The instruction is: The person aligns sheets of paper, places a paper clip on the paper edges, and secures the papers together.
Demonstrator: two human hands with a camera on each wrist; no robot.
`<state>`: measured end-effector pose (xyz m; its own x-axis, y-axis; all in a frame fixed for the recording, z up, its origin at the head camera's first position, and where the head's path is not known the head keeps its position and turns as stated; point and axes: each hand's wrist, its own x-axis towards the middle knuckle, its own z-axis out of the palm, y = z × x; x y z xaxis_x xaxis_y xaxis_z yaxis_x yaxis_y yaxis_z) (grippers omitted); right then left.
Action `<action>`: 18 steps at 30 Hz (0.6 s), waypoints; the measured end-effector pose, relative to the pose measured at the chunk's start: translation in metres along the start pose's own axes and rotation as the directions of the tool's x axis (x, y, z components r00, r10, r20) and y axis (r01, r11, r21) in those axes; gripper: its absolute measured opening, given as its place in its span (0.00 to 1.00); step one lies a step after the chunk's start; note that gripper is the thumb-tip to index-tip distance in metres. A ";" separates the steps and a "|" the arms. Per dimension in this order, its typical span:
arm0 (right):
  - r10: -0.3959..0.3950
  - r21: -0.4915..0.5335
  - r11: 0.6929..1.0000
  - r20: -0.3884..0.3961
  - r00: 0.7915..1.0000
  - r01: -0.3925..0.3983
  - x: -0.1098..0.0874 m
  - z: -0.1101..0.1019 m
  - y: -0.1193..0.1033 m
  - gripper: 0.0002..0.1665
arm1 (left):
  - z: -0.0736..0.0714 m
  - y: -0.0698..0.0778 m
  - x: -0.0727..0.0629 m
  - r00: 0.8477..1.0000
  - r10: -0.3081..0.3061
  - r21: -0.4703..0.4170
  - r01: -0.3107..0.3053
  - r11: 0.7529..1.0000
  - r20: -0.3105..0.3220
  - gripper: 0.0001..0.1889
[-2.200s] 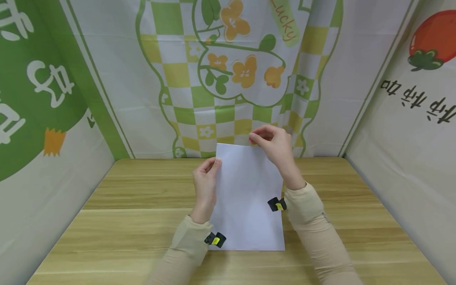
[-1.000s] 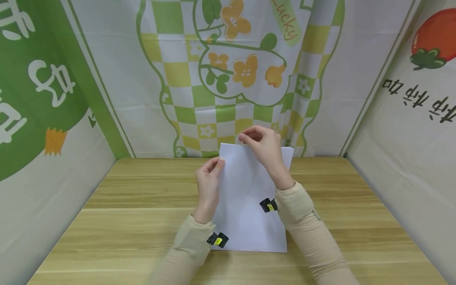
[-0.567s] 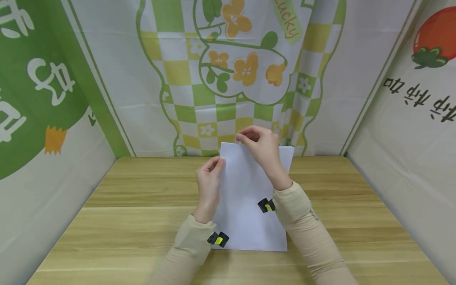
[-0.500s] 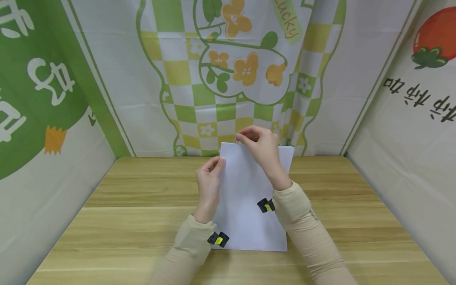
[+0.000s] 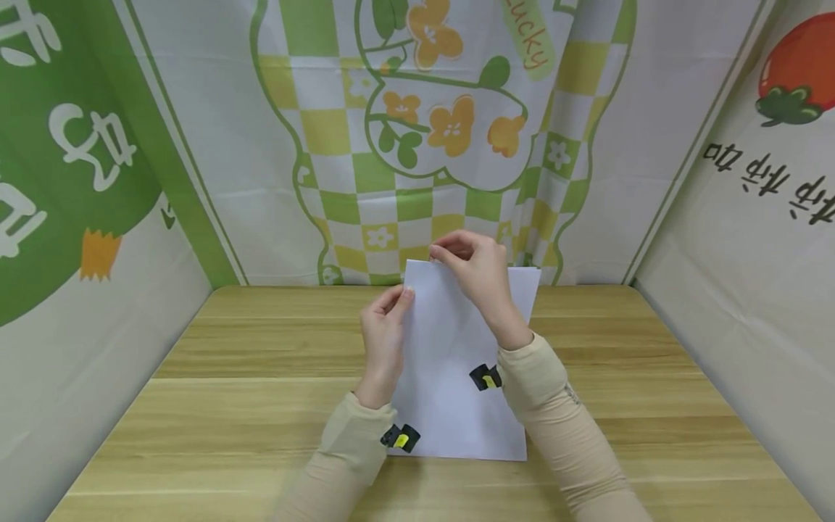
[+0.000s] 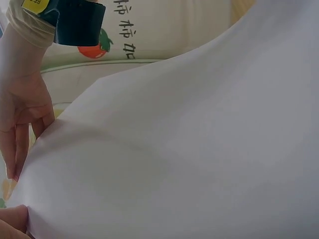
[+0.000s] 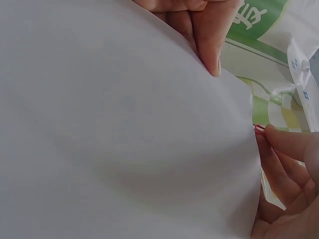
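White sheets of paper (image 5: pixel 450 341) stand tilted up over the table, their far corners slightly offset at the top right. My left hand (image 5: pixel 383 341) pinches the left edge near the upper corner, thumb in front. At the top edge my right hand (image 5: pixel 479 275) pinches a small red paper clip (image 7: pixel 258 130) between thumb and forefinger. In the right wrist view the clip's looped end meets the paper edge, not far from the left thumb (image 7: pixel 212 55). Part of the clip is hidden by the fingertips.
Beneath the paper is a wood-grain table (image 5: pixel 261 420). A patterned cloth (image 5: pixel 333 167) hangs behind its far edge, with printed panels at both sides. Each wrist wears a black strap-like piece with a yellow label (image 5: pixel 401 438).
My right hand has moved left along the paper's top edge with the clip, baring the right corner. The paper and left hand have shifted slightly right; the last half second shows little motion.
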<state>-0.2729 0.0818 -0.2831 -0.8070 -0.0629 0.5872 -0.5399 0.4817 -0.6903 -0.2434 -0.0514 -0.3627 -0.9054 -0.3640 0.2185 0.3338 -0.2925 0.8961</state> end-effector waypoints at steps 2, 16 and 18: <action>0.003 0.001 1.000 0.004 1.000 -0.003 0.000 0.000 0.000 0.06 | 0.000 0.000 0.000 1.000 0.001 0.000 -0.001 1.000 -0.004 0.10; 0.000 0.004 1.000 0.016 1.000 0.000 -0.002 0.000 0.002 0.07 | 0.001 0.000 0.000 1.000 -0.006 -0.006 0.006 1.000 -0.010 0.09; 0.000 0.012 1.000 0.021 1.000 -0.001 -0.002 0.000 0.002 0.07 | 0.001 -0.001 0.000 1.000 -0.006 -0.008 0.006 1.000 -0.016 0.09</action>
<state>-0.2728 0.0826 -0.2860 -0.8120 -0.0806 0.5781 -0.5421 0.4714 -0.6956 -0.2440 -0.0499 -0.3628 -0.9031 -0.3765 0.2066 0.3303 -0.3017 0.8944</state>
